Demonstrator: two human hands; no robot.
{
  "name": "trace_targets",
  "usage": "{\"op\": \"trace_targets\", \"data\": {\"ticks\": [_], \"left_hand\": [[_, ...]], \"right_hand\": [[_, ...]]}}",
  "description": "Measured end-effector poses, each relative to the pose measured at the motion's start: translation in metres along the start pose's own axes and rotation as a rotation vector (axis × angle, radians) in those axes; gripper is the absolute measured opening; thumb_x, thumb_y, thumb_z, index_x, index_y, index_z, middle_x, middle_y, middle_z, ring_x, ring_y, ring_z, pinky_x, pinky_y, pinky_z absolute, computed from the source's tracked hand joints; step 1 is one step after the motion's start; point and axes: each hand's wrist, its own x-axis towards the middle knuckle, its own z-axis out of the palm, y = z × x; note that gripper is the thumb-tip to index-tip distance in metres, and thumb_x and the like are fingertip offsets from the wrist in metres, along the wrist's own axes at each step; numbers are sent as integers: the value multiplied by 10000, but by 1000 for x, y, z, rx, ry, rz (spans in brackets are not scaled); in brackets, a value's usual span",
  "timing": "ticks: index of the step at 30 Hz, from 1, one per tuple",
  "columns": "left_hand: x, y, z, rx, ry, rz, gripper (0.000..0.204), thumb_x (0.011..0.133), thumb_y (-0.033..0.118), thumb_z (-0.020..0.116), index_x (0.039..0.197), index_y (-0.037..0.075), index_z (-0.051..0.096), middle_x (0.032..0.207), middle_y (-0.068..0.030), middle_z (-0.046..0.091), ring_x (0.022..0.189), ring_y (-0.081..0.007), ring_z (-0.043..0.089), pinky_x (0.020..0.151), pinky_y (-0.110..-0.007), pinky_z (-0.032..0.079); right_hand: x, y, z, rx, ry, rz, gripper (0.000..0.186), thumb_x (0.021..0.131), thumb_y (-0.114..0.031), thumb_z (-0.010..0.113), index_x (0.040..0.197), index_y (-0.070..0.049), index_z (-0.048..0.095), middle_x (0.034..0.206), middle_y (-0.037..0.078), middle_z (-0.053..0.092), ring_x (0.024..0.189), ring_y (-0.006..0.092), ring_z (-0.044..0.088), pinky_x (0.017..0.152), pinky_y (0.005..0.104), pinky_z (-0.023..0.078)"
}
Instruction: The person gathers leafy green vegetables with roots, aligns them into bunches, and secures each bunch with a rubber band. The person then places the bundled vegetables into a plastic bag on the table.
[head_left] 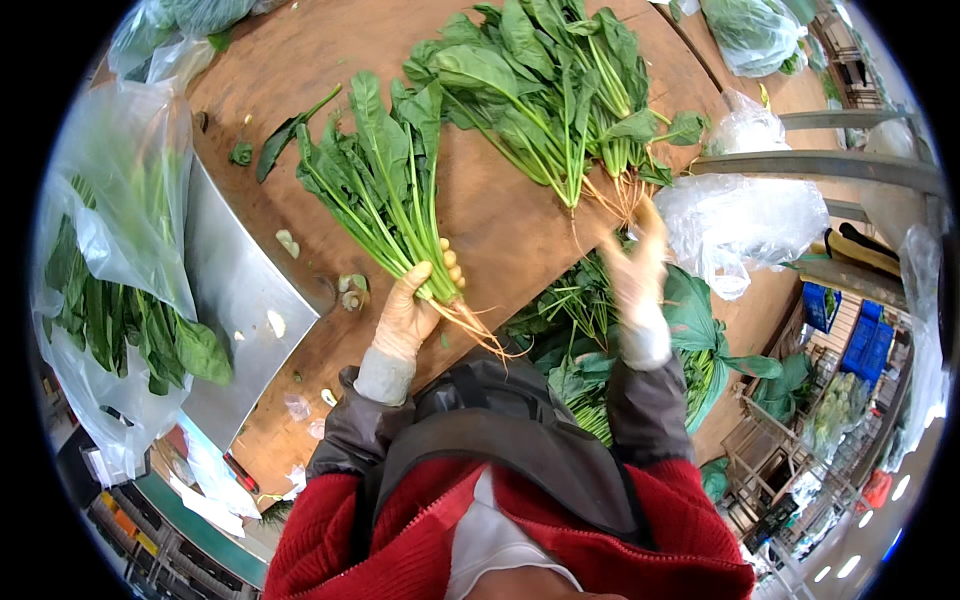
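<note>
My left hand, in a pale glove, is closed round the lower stems of a bunch of spinach. Its leaves point away from me over the table, and its thin orange-pink roots hang toward my lap. Smeared by motion, my right hand is just below the roots of a larger spinach pile at the far middle of the table. Whether its fingers touch those roots I cannot tell. Beneath and beside the right hand, more leafy greens fill a green bag by the table's near edge.
The brown wooden table carries a metal sheet at the left, next to a clear plastic bag of greens. Loose leaf scraps lie about. Crumpled clear plastic and metal bars are at the right. Blue crates stand beyond.
</note>
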Motion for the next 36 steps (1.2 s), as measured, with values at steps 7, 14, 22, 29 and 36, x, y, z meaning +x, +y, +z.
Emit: {"op": "trace_targets", "data": {"ticks": [7, 14, 22, 29, 36], "left_hand": [[-4, 9, 3, 115, 7, 44, 462, 789, 194, 655, 1170, 19, 462, 951, -66, 517, 865, -191, 526, 816, -337, 459], [2, 6, -5, 12, 0, 48, 463, 785, 179, 659, 1175, 6, 480, 978, -81, 577, 885, -206, 574, 811, -351, 491], [6, 13, 5, 38, 11, 48, 453, 777, 173, 668, 1159, 4, 492, 965, -82, 578, 868, -206, 565, 799, -351, 490], [1, 16, -6, -6, -6, 112, 462, 777, 175, 667, 1167, 8, 486, 971, -87, 576, 879, -210, 564, 788, -352, 494], [1, 9, 4, 28, 27, 87, 467, 788, 197, 650, 1173, 12, 461, 954, -67, 513, 857, -188, 514, 814, -336, 448]], "right_hand": [[43, -8, -4, 80, 37, 53, 282, 828, -101, 590, 1106, -55, 601, 1073, 135, 615, 973, 203, 590, 853, 297, 453], [23, 28, -111, -218, -411, 200, 376, 796, -65, 564, 1169, -22, 543, 1167, 158, 548, 1120, 259, 492, 959, 339, 362], [107, -34, 49, -423, -439, -80, 347, 741, -278, 660, 976, -33, 587, 953, 168, 614, 893, 313, 585, 781, 381, 459], [80, -34, 14, 432, -496, 348, 297, 879, -305, 528, 886, -19, 609, 814, 55, 629, 606, 111, 530, 562, 236, 422], [29, -58, 13, 935, -432, 677, 368, 946, -370, 360, 982, -61, 557, 620, -16, 505, 398, 48, 278, 375, 200, 194]]}}
